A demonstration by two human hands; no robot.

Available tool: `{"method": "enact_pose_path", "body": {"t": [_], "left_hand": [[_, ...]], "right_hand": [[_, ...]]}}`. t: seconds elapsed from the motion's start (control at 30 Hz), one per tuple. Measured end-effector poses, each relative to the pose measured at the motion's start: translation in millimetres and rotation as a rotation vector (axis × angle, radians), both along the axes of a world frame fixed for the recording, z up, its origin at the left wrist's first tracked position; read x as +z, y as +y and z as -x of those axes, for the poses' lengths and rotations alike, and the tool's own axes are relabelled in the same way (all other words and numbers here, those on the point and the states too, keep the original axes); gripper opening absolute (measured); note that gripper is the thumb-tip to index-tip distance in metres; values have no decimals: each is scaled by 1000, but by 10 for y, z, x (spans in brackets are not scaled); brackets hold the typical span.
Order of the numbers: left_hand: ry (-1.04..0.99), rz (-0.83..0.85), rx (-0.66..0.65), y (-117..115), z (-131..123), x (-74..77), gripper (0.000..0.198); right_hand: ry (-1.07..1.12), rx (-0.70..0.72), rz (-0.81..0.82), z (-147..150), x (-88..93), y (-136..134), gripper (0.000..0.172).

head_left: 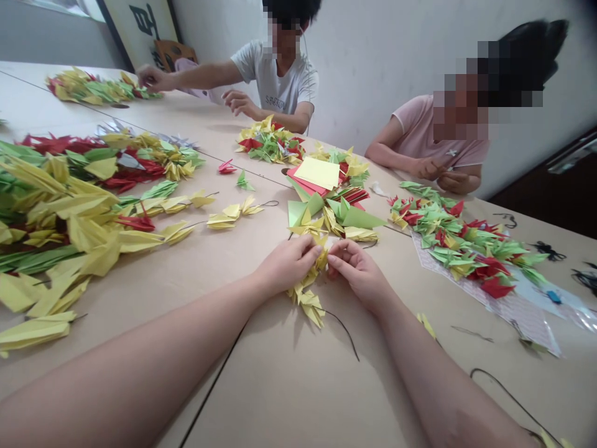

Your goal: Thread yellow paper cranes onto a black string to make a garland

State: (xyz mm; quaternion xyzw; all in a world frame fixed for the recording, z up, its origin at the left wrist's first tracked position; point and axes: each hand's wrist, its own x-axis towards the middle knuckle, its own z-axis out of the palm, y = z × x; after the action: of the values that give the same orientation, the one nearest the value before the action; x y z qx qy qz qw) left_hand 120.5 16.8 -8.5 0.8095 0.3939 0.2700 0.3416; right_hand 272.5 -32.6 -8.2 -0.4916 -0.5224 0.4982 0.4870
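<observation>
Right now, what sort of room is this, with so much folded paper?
Probably a craft room or workroom: long shared tables hold strings of folded paper shapes, a stack of coloured paper sheets lies among them, and a person in a white T-shirt and another in pink sit alongside.

This looks like a shared craft workroom, more a plain activity room than a home. Long pale tables [280,398] stand pushed together edge to edge, covered with heaps of folded paper cranes [466,249] on black thread [342,330], and a stack of coloured origami paper [317,174] sits mid-table. A person in a white T-shirt [275,81] and a person in a pink T-shirt [420,137] sit along the far side. Behind them runs a plain white wall [373,62] — with a framed piece of calligraphy [140,31] in the far corner.
</observation>
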Motion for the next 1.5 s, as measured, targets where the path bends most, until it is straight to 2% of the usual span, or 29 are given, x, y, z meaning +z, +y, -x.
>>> {"method": "enact_pose_path", "body": {"t": [0.2,0.4,0.73,1.07,1.23,1.5], "left_hand": [[1,-27,80,-29,3,6,18],[3,14,37,-10,8,15,20],[-47,-206,78,-41,48,29,14],[-68,-380,-34,-64,76,69,13],[-103,-389,-37,-54,69,57,11],[-153,-352,-37,-39,76,70,13]], "right_hand": [[-9,-2,7,-8,5,-8,18],[-1,14,-3,-15,-25,2,16],[-6,-12,-4,-23,-2,-27,19],[21,-59,-14,-18,-10,-12,20],[-15,-8,-6,-21,-11,-29,21],[-57,-54,5,-6,-22,-13,26]]}}
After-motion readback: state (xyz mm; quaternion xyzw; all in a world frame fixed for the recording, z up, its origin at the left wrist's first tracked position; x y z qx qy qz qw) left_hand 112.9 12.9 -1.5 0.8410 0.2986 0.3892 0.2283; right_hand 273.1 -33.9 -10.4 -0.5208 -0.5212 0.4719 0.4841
